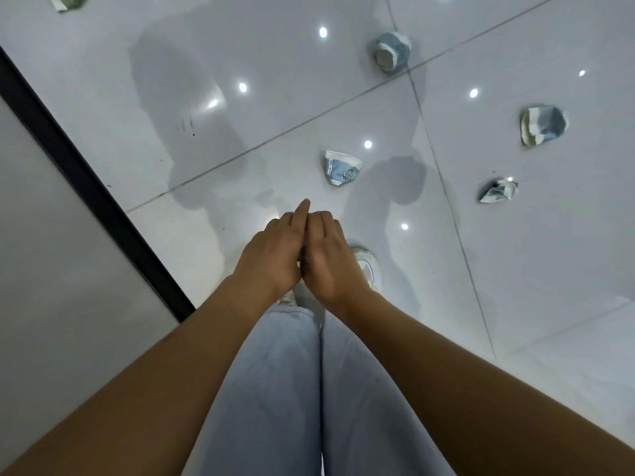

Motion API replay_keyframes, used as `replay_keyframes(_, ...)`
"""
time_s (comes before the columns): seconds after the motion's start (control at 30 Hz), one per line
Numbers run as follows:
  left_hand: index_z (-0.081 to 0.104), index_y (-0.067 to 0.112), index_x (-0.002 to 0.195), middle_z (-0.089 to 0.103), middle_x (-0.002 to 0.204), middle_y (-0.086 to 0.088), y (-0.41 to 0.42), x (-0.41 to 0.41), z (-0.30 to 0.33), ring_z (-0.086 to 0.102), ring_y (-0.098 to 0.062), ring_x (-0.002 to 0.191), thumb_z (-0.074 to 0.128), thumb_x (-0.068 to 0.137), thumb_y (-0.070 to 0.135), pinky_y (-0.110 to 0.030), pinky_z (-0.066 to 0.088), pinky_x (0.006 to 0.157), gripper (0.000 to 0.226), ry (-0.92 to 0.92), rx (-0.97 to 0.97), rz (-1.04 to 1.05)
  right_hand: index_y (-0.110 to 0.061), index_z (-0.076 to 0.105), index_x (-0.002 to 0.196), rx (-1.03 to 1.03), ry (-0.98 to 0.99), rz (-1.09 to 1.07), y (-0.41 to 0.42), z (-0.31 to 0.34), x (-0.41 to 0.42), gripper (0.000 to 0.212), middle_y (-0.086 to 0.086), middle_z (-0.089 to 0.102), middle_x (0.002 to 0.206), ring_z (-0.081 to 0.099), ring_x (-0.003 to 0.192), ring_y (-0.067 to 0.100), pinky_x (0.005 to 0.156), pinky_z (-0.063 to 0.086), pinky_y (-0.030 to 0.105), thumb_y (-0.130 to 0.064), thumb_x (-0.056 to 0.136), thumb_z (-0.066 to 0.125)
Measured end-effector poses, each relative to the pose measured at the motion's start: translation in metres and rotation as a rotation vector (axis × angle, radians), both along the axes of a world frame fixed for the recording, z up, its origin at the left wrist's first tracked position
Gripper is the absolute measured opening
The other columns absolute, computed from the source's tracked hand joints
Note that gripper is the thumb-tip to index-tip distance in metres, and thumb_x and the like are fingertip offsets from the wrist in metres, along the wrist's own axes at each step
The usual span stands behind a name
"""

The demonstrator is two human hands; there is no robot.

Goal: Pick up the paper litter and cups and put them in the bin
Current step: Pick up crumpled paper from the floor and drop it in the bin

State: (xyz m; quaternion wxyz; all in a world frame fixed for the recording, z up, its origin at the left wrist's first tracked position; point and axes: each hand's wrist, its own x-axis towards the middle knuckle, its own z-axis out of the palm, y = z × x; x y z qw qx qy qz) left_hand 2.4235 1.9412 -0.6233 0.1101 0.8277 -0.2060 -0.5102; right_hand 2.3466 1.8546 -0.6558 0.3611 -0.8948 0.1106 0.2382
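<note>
Nothing is held: the left hand [271,259] and right hand [330,262] are pressed together, fingers relaxed. The nearest crumpled blue-and-white paper cup [341,167] could be crushed underfoot, or slip when grasped on the glossy white tiled floor [137,80]; no bin is visible.

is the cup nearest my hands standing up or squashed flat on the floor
Squashed. The nearest cup lies crumpled on its side on the floor, walls creased.

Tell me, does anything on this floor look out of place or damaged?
Yes. Crushed paper cups lie scattered on the tiled floor: one nearest the hands, others farther off, and one at the top left edge. No bin is visible.
</note>
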Motion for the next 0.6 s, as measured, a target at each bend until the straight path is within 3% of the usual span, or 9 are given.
replay_keyframes(0.17, 0.005, 0.020, 0.152, 0.048, 0.135, -0.004, -0.003, 0.001, 0.011, 0.049, -0.024, 0.116, 0.055, 0.086, 0.006, -0.035, 0.044, 0.088, 0.084, -0.091, 0.001, -0.086, 0.002, 0.049, 0.116, 0.105, 0.009, -0.095, -0.008, 0.019, -0.002, 0.049, 0.013, 0.050, 0.109, 0.049, 0.093, 0.023, 0.076, 0.049, 0.037, 0.006, 0.069, 0.064)
replay_keyframes(0.3, 0.013, 0.020, 0.151, 0.046, 0.138, -0.003, -0.007, 0.005, 0.008, 0.047, -0.024, 0.119, 0.056, 0.085, 0.005, -0.034, 0.043, 0.088, 0.079, -0.147, 0.041, -0.098, -0.001, 0.043, 0.129, 0.112, 0.052, -0.073, -0.018, 0.020, 0.002, 0.063, 0.012, 0.045, 0.124, 0.049, 0.106, 0.023, 0.085, 0.051, 0.035, 0.002, 0.071, 0.068)
replay_keyframes(0.4, 0.023, 0.020, 0.147, 0.046, 0.136, -0.004, -0.006, 0.013, -0.003, 0.047, -0.025, 0.119, 0.059, 0.084, 0.006, -0.033, 0.043, 0.086, 0.074, -0.217, 0.121, -0.107, -0.008, 0.034, 0.140, -0.005, 0.081, -0.046, -0.031, 0.008, 0.009, 0.070, 0.011, 0.037, 0.140, 0.043, 0.122, 0.025, 0.096, 0.046, 0.032, -0.011, 0.080, 0.069)
replay_keyframes(0.53, 0.035, 0.020, 0.137, 0.050, 0.122, -0.005, 0.002, 0.023, -0.028, 0.049, -0.026, 0.108, 0.059, 0.082, 0.006, -0.032, 0.038, 0.073, 0.062, -0.260, 0.163, -0.103, -0.012, 0.033, 0.142, -0.230, 0.160, -0.044, -0.056, -0.034, 0.029, 0.069, 0.013, 0.031, 0.145, 0.038, 0.125, 0.030, 0.094, 0.049, 0.040, -0.013, 0.083, 0.068)
replay_keyframes(0.6, 0.035, 0.019, 0.136, 0.050, 0.121, -0.005, 0.004, 0.027, -0.045, 0.049, -0.026, 0.107, 0.058, 0.081, 0.006, -0.032, 0.038, 0.073, 0.061, -0.272, 0.162, -0.092, -0.012, 0.032, 0.143, -0.289, 0.203, -0.043, -0.068, -0.062, 0.044, 0.070, 0.015, 0.029, 0.146, 0.036, 0.124, 0.034, 0.092, 0.048, 0.041, -0.012, 0.083, 0.067)
